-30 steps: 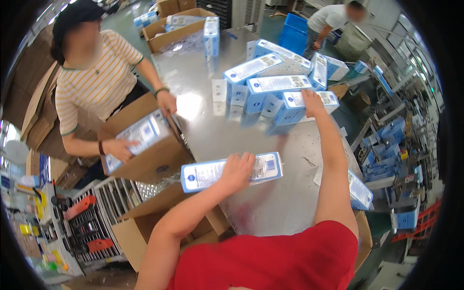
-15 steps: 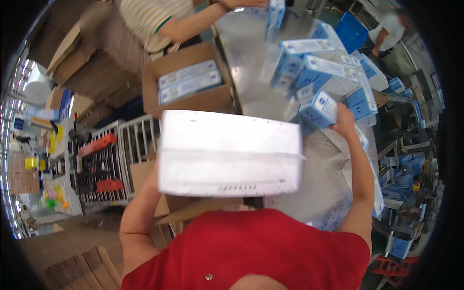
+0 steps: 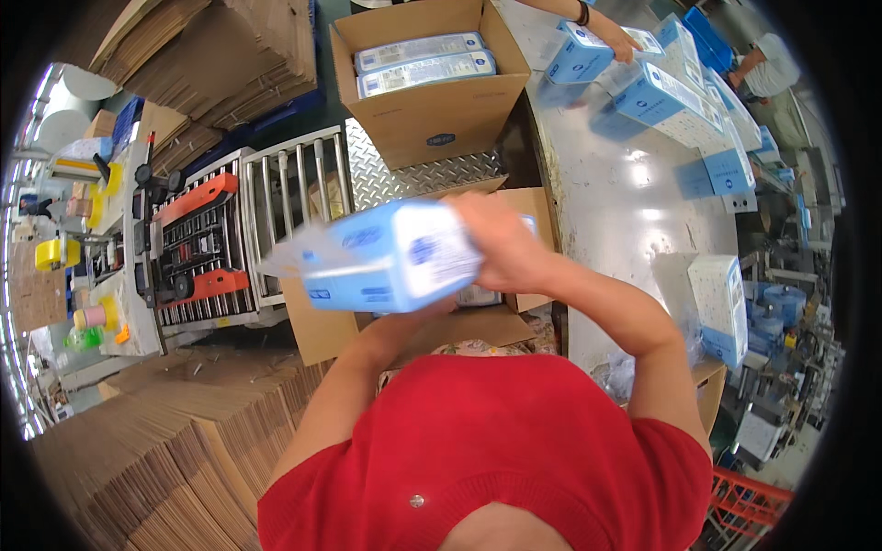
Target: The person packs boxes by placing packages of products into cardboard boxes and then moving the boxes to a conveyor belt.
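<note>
A person in a red top holds a blue-and-white pack (image 3: 386, 257) level above an open cardboard carton (image 3: 514, 207) at the near edge of a steel table (image 3: 625, 211). The right hand (image 3: 501, 248) wraps over the pack's right end, fingers clasped on it. The left hand (image 3: 432, 312) sits beneath the pack, mostly hidden; its fingers cannot be made out. The pack and hands cover most of the carton's opening. Farther up stands a second open carton (image 3: 432, 110) with two packs lying flat inside. A roller conveyor (image 3: 294, 193) and an orange-trimmed sealing machine (image 3: 188, 248) lie to the left. On the table, one white pack (image 3: 721, 303) stands alone at right; a cluster of blue packs (image 3: 680, 92) sits at the far end, where another person's hand (image 3: 616, 41) touches one.
</note>
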Demonstrator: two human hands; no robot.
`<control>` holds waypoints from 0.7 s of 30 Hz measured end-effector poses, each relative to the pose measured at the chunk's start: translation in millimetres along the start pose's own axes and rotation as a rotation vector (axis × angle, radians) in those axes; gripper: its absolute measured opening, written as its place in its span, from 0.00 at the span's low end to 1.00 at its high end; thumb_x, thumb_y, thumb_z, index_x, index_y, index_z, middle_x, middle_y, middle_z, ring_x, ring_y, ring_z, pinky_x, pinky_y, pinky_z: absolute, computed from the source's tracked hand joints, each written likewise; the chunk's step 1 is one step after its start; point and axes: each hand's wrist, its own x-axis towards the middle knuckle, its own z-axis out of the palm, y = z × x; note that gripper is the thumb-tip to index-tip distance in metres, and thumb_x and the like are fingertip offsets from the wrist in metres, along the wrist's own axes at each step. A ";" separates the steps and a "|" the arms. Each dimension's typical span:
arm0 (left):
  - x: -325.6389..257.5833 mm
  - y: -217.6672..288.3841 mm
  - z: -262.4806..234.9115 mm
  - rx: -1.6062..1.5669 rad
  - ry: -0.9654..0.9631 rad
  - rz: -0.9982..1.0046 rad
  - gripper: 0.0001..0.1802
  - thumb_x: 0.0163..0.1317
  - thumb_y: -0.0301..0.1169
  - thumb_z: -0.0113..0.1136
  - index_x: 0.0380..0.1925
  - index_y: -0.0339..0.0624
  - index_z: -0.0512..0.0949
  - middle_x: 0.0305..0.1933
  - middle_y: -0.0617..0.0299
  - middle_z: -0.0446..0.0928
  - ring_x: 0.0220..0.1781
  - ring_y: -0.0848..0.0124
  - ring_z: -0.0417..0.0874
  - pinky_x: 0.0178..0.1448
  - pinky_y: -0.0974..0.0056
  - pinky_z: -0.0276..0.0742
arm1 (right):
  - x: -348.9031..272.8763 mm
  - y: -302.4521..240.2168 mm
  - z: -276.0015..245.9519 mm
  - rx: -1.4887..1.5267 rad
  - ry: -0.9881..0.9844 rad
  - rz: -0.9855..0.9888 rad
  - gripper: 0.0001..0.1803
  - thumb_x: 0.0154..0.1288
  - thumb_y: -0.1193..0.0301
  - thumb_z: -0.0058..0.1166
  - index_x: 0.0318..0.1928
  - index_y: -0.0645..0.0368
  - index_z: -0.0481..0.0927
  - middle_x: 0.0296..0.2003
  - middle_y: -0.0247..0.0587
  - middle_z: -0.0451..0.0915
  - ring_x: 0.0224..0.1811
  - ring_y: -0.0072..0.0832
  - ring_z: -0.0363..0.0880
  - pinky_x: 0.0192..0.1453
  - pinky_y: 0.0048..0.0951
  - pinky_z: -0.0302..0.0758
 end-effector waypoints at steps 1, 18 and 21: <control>-2.3 -3.3 7.1 0.009 -0.071 0.005 0.38 0.46 0.44 0.68 0.55 0.37 0.66 0.55 0.44 0.70 0.55 0.47 0.72 0.59 0.51 0.67 | -0.5 11.7 36.2 -0.064 -0.085 0.013 0.35 0.38 0.70 0.67 0.51 0.61 0.69 0.39 0.47 0.73 0.43 0.44 0.72 0.47 0.38 0.65; 5.2 -9.8 -66.0 -0.154 -0.184 0.159 0.29 0.58 0.42 0.59 0.55 0.36 0.69 0.57 0.41 0.70 0.58 0.47 0.71 0.60 0.52 0.68 | -56.6 236.0 -106.1 -0.329 0.114 0.475 0.13 0.50 0.72 0.58 0.40 0.50 0.78 0.37 0.42 0.79 0.40 0.42 0.78 0.43 0.39 0.74; 7.3 38.2 -128.8 -0.194 -0.051 0.195 0.27 0.57 0.39 0.61 0.53 0.36 0.70 0.49 0.46 0.74 0.51 0.49 0.75 0.55 0.54 0.72 | -86.5 320.8 -249.3 -0.846 0.044 0.632 0.45 0.39 0.75 0.67 0.61 0.58 0.62 0.56 0.51 0.70 0.57 0.48 0.68 0.58 0.41 0.68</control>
